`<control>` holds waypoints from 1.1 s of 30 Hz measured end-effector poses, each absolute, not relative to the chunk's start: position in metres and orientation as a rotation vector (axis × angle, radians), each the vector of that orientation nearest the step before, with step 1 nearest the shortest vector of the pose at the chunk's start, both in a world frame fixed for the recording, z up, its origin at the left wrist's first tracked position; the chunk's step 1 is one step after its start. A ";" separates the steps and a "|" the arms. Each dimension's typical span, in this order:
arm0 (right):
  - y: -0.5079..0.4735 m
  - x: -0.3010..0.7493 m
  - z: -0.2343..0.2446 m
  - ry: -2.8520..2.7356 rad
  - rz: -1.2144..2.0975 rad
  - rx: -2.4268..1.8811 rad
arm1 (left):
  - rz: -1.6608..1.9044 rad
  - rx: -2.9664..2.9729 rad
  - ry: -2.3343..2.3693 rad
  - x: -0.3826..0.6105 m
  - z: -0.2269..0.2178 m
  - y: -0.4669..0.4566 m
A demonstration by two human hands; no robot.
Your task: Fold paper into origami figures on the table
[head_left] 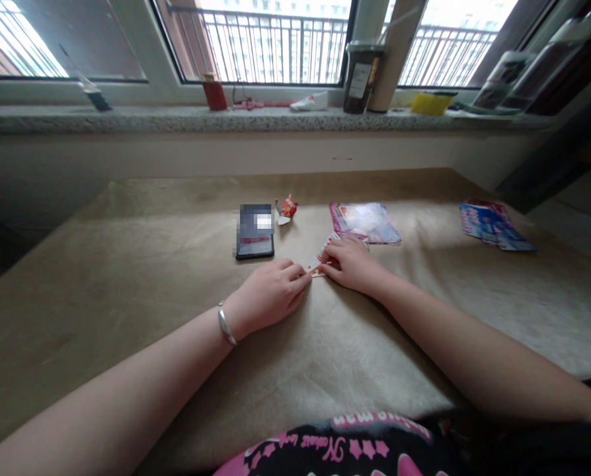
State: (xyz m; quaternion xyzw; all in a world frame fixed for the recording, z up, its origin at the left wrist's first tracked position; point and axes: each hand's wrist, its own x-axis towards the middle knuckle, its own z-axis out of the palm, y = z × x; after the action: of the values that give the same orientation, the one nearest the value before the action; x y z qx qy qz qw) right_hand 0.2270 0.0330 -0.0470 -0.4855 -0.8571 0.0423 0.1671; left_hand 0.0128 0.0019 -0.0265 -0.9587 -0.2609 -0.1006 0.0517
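Observation:
A small piece of red-and-white printed paper point(324, 252) lies on the beige table cover point(127, 264) between my hands. My left hand point(270, 294), with a silver bangle on its wrist, is curled and pinches the paper's near corner. My right hand point(354, 262) lies over the paper's right side with its fingers pressed down on it. Most of the paper is hidden under my right hand.
A dark phone point(254, 231) lies just beyond my left hand. A small folded red paper piece point(286, 209) sits next to it. A pack of coloured paper point(365, 222) and a blue pack point(494, 225) lie to the right. The windowsill point(127, 119) holds a red cup, a jar and bottles.

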 end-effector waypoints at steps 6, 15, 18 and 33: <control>0.031 0.228 -0.047 -2.428 0.105 -1.384 | -0.381 -2.957 -0.814 0.010 -0.027 0.003; 0.030 0.228 -0.048 -2.446 0.061 -1.378 | -0.490 -3.051 -0.868 0.006 -0.027 0.005; 0.029 0.228 -0.046 -2.450 0.068 -1.380 | -0.514 -3.083 -0.890 0.004 -0.027 0.007; 0.027 0.230 -0.047 -2.469 0.026 -1.347 | -0.666 -3.174 -0.909 -0.002 -0.030 0.013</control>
State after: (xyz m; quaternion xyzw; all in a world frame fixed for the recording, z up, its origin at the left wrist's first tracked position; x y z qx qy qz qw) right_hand 0.2295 0.0274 -0.0470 -0.4726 -0.8659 0.0092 0.1638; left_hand -0.0025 0.0127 -0.0296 -0.9364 -0.2682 -0.1965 -0.1128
